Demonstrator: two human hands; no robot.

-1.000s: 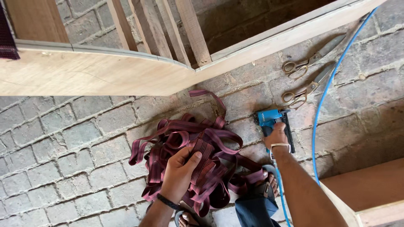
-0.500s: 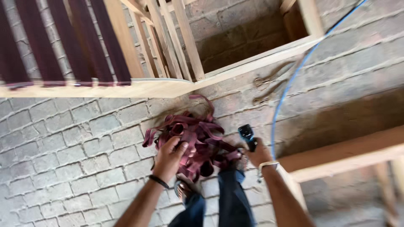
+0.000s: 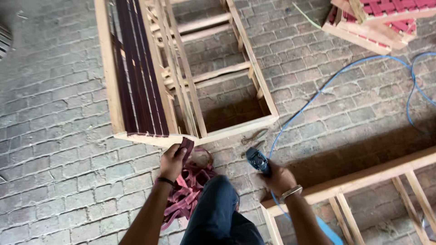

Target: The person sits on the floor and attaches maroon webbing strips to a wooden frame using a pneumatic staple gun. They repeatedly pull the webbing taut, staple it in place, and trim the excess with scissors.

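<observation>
Nearest, the person's knee in blue jeans [image 3: 217, 206] is filling the bottom middle of the view. Just left of it the heap of maroon webbing straps [image 3: 185, 199] is lying on the brick floor [image 3: 59, 149], no longer gathered under the palm as it was a sec ago. The left hand [image 3: 172, 162] is now lifting off the heap, fingers pinching one strap end [image 3: 185, 146] and bringing it up to the near edge of the wooden frame [image 3: 150, 136]. So the work is shifting from sorting the pile to placing a strap, prob. next to the dark straps [image 3: 138, 68] already running across the frame's left part. The right hand [image 3: 278, 178] is wrapped tight round the blue air stapler [image 3: 258, 159], nose pointing toward the frame's near right corner; earlier it sat low by the floor. Its blue hose [image 3: 318, 95] is trailing away to the far right. Scissors [image 3: 253, 136] are lying by that corner. Farther right, another bare frame [image 3: 363, 179]; at the far right edge, finished webbed pieces [image 3: 386, 13].
</observation>
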